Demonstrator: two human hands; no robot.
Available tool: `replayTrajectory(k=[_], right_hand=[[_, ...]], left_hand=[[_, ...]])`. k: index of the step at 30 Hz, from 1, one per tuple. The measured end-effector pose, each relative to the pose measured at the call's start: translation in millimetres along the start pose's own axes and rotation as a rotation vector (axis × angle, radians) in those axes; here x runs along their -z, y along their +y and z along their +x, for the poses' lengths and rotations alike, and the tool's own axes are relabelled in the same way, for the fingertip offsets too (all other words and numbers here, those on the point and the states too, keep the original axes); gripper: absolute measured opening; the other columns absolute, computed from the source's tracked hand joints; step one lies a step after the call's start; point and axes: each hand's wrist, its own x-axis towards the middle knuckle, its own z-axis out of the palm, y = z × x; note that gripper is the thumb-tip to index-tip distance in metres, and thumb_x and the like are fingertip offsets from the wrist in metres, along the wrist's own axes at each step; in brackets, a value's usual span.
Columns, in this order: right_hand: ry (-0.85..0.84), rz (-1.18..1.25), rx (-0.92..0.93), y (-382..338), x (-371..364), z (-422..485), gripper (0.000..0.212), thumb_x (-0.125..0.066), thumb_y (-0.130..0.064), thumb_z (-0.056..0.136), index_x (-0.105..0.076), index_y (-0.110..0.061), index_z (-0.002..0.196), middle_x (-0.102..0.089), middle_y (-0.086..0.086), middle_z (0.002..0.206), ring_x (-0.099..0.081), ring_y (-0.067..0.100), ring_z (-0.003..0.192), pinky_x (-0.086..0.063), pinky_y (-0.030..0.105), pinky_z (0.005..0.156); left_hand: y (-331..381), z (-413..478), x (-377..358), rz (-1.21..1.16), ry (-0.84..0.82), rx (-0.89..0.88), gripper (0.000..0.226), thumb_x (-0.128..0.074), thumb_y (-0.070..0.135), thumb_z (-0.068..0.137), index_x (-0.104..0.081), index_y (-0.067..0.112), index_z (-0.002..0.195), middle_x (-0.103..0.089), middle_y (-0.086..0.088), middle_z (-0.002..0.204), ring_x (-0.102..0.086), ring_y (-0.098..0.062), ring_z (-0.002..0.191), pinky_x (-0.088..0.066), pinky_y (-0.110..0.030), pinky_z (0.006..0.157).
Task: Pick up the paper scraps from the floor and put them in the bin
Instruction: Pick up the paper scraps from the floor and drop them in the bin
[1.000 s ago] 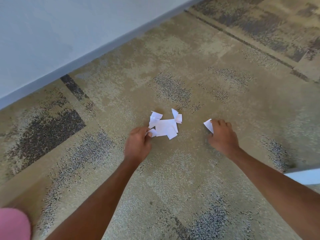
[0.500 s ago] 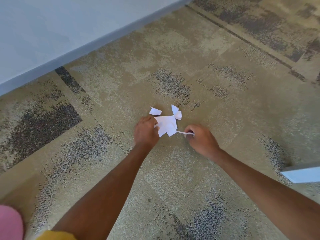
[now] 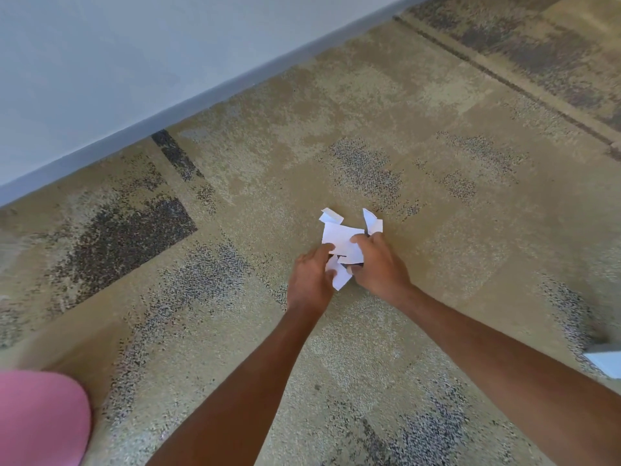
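White torn paper scraps (image 3: 341, 242) are bunched into a small overlapping pile on the carpet (image 3: 437, 264), gripped between the left hand (image 3: 311, 277) and right hand (image 3: 379, 267). Two small curled scraps (image 3: 331, 216) are seen lying loose just beyond.

A carpet (image 3: 453, 270) of mottled tan and olive covers the floor. It is flecked with grey-black speckled patches, the largest a dark block (image 3: 127, 237) near its left edge, and a thin dark seam (image 3: 504, 81) runs slantwise across its far right corner. A plain pale blue-grey wall (image 3: 100, 62) fills the upper left and meets the carpet along a darker grey skirting strip (image 3: 188, 107), all under soft, even light. At the near left corner sits a blurred pink shape (image 3: 40, 418), perhaps cloth, and a pale straight-edged object (image 3: 606, 363) juts in at the right edge.
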Motion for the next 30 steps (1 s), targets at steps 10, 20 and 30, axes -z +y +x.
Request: replayTrajectory(k=[10,20,30], right_hand=[[-0.015,0.010,0.002,-7,-1,-4,0.020,-0.074,-0.018,0.092,-0.060,-0.024,0.104,-0.050,0.004,0.113,-0.060,0.031,0.093,-0.054,0.042,0.071],[-0.034,0.464,-0.213,-35,-18,-78,0.010,-0.077,-0.021,0.091,-0.069,-0.026,0.095,-0.066,-0.002,0.097,-0.065,0.016,0.084,-0.049,0.035,0.070],[-0.358,1.057,-0.209,-176,40,-121,0.012,-0.071,-0.010,0.101,-0.077,-0.010,0.112,-0.080,0.006,0.088,-0.069,0.009,0.061,-0.052,0.020,0.052]], left_hand=[[-8,6,0,0.003,-0.021,0.016,0.023,-0.078,0.005,0.083,-0.075,0.012,0.104,-0.071,-0.011,0.101,-0.066,-0.033,0.090,-0.053,-0.038,0.073],[4,-99,9,-0.641,0.209,0.538,0.005,-0.073,0.018,0.093,-0.073,0.022,0.092,-0.073,0.007,0.081,-0.066,-0.011,0.071,-0.052,-0.026,0.064],[25,-146,129,-1.504,0.450,0.608,0.022,-0.055,-0.003,0.103,-0.067,0.002,0.122,-0.073,-0.022,0.095,-0.066,-0.028,0.072,-0.058,-0.036,0.067]])
